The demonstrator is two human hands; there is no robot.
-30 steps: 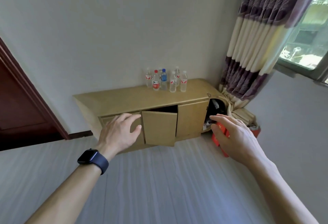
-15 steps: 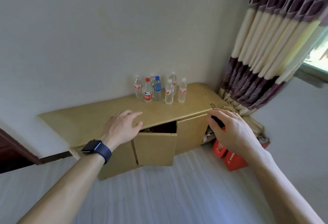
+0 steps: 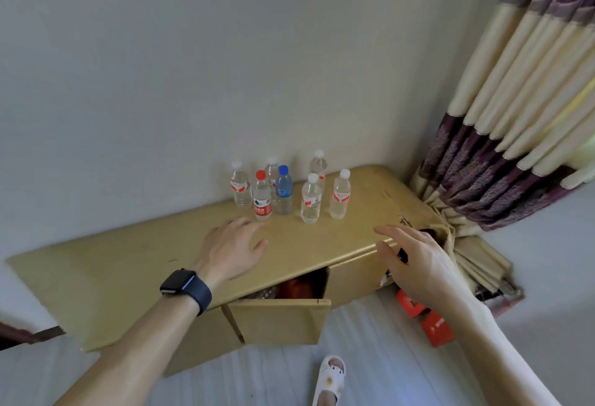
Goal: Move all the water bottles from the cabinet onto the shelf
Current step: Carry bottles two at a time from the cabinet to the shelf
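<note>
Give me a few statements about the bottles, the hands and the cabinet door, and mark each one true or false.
1. Seven bottles stand upright on the cabinet top. True.
2. The blue-capped bottle lies on its side. False: it stands upright among the others.
3. The left hand is gripping a bottle. False: it is open and empty, short of the red-capped bottle.
4. One cabinet door hangs open. True.
5. The right hand holds a red box. False: it is empty; the red boxes sit on the floor.
</note>
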